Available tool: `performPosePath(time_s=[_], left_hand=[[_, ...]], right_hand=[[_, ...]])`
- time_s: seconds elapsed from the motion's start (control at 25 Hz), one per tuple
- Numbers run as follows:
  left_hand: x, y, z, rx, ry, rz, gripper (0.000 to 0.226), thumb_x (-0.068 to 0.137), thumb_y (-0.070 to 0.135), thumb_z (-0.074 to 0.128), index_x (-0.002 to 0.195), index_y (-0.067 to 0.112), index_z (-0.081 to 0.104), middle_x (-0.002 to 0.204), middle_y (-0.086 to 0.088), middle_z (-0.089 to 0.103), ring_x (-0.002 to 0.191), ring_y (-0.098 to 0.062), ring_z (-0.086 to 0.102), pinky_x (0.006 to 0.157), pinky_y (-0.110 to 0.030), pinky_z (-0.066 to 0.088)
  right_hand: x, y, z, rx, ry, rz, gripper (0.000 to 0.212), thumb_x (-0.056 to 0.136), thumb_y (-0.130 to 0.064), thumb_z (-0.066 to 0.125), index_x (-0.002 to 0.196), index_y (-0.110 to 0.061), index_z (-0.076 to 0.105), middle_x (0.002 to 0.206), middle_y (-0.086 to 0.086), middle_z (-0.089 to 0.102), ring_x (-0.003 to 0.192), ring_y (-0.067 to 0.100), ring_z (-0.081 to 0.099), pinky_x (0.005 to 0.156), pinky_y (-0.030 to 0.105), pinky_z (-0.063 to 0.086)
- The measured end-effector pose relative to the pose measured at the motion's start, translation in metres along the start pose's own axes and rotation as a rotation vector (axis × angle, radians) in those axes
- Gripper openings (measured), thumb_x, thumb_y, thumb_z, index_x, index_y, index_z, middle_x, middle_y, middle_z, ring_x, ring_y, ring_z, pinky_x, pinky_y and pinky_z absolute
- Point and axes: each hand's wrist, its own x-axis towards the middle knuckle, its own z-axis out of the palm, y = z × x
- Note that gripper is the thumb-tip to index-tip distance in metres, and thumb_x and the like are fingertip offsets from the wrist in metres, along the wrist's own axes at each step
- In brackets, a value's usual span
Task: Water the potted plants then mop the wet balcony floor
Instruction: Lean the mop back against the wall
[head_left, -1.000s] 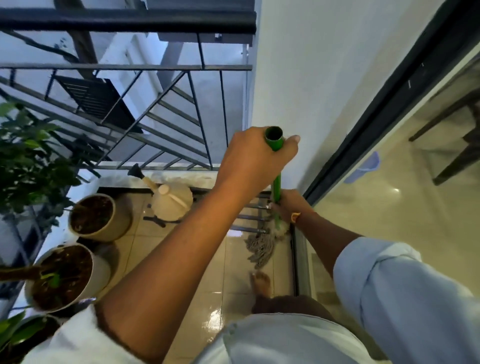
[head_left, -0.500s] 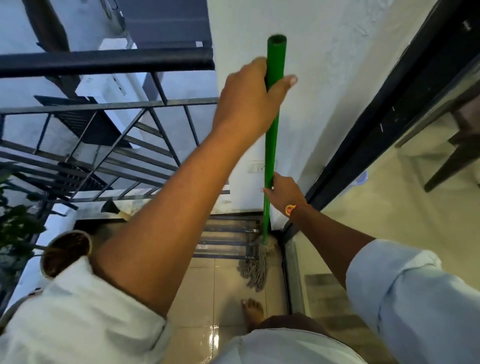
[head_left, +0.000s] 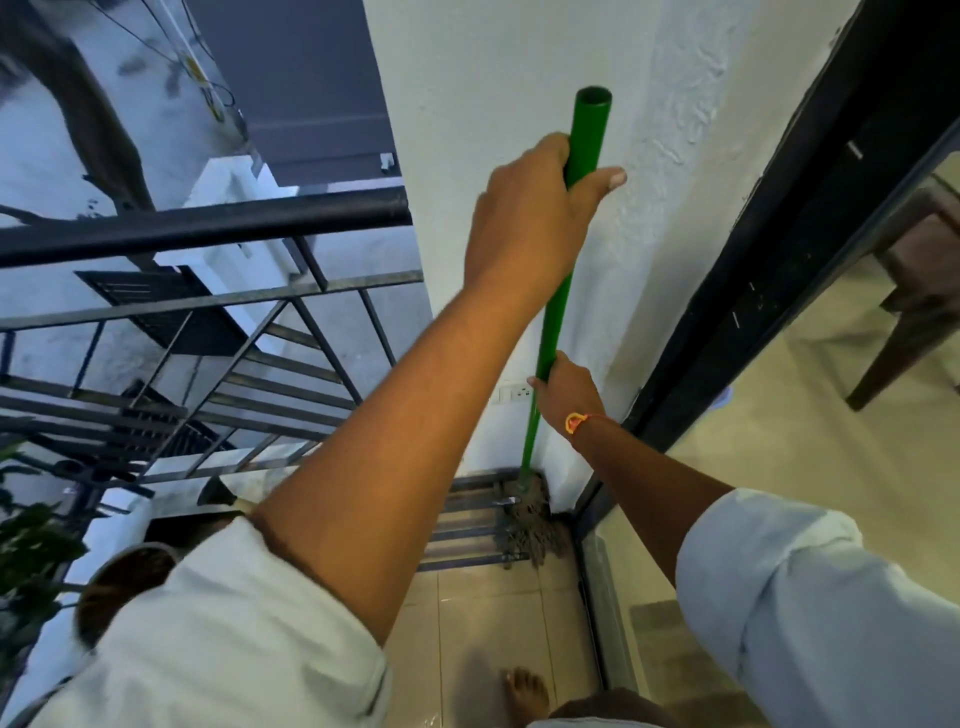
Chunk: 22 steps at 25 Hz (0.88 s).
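Observation:
A mop with a green handle (head_left: 555, 312) stands nearly upright in the corner by the white wall. Its grey string head (head_left: 530, 525) rests on the floor at the wall's foot, partly on a metal floor grate (head_left: 467, 519). My left hand (head_left: 524, 218) grips the handle near its top. My right hand (head_left: 566, 387) holds the handle lower down, and its wrist wears an orange thread. The spout of the cream watering can (head_left: 223, 493) pokes out behind my left arm. A potted plant's pot (head_left: 124, 577) shows at the lower left, mostly covered by my sleeve.
A black metal railing (head_left: 208, 223) runs along the left side. A dark sliding door frame (head_left: 753, 270) stands on the right, with a room and a wooden chair (head_left: 914, 312) behind the glass. Green leaves (head_left: 26, 551) are at the far left. My bare foot (head_left: 527, 691) is on the wet tiles.
The mop has moved into the corner and now stands more upright against the wall. The view has tilted upward, so the pots and watering can have slipped mostly out of sight.

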Motion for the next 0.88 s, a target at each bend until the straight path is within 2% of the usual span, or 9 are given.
performPosePath(time_s=[0.12,0.28,0.36,0.48,0.6,0.72,0.8,0.88], left_hand=[[0.008,-0.011,0.018,-0.023,-0.074,-0.018,0.029,0.1,0.047,0.064,0.096,0.02,0.057,0.076,0.012,0.055,0.068,-0.002,0.052,0.061,-0.026,0.044],[0.023,-0.023,0.041,-0.073,-0.125,-0.057,0.025,0.101,0.044,0.063,0.1,0.021,0.056,0.079,0.013,0.056,0.07,0.0,0.054,0.062,-0.021,0.046],[0.037,-0.027,0.049,-0.098,-0.13,-0.07,0.024,0.101,0.041,0.065,0.106,0.019,0.059,0.083,0.013,0.057,0.072,0.002,0.053,0.062,-0.017,0.045],[0.056,-0.029,0.06,-0.124,-0.142,-0.117,0.028,0.099,0.031,0.07,0.117,0.014,0.059,0.089,0.011,0.056,0.075,0.001,0.052,0.063,-0.013,0.041],[0.065,-0.03,0.073,-0.147,-0.128,-0.136,0.022,0.099,0.021,0.07,0.114,0.015,0.054,0.095,0.007,0.057,0.078,-0.001,0.053,0.062,-0.012,0.04],[0.066,-0.033,0.079,-0.166,-0.103,-0.153,0.026,0.101,0.014,0.066,0.124,0.009,0.055,0.104,0.003,0.058,0.083,-0.005,0.056,0.062,-0.011,0.038],[0.064,-0.036,0.08,-0.151,-0.122,-0.15,0.031,0.101,0.009,0.063,0.131,0.006,0.056,0.11,-0.002,0.06,0.097,-0.015,0.061,0.07,-0.016,0.044],[0.061,-0.041,0.079,-0.125,-0.16,-0.142,0.037,0.1,0.007,0.064,0.136,0.006,0.055,0.127,-0.009,0.065,0.115,-0.023,0.063,0.087,-0.022,0.046]], right_hand=[[0.008,0.008,0.002,0.039,-0.036,0.089,0.032,0.105,-0.028,0.054,0.123,-0.002,0.056,0.12,0.024,0.065,0.111,0.04,0.063,0.085,0.038,0.05],[0.019,0.015,0.005,0.049,-0.079,0.226,0.053,0.108,-0.045,0.037,0.124,0.002,0.057,0.126,0.025,0.063,0.115,0.04,0.06,0.081,0.034,0.043],[0.025,0.011,0.007,0.083,-0.028,0.275,0.063,0.108,-0.05,0.03,0.122,0.004,0.059,0.125,0.025,0.064,0.116,0.04,0.06,0.082,0.034,0.043],[0.036,-0.001,0.003,0.135,0.068,0.325,0.07,0.108,-0.053,0.024,0.113,0.005,0.064,0.116,0.024,0.069,0.109,0.038,0.064,0.075,0.032,0.04],[0.049,-0.012,-0.007,0.15,0.082,0.347,0.073,0.108,-0.052,0.02,0.111,0.005,0.066,0.111,0.023,0.071,0.106,0.036,0.067,0.075,0.032,0.044],[0.06,-0.017,-0.013,0.18,0.066,0.338,0.074,0.108,-0.051,0.019,0.115,0.005,0.066,0.114,0.022,0.071,0.108,0.034,0.067,0.084,0.032,0.049],[0.066,-0.02,-0.018,0.212,0.07,0.335,0.072,0.108,-0.052,0.021,0.121,0.005,0.064,0.119,0.021,0.07,0.113,0.033,0.066,0.09,0.033,0.05],[0.07,-0.023,-0.021,0.229,0.059,0.34,0.07,0.108,-0.052,0.024,0.128,0.004,0.061,0.128,0.02,0.067,0.12,0.033,0.063,0.098,0.036,0.049]])
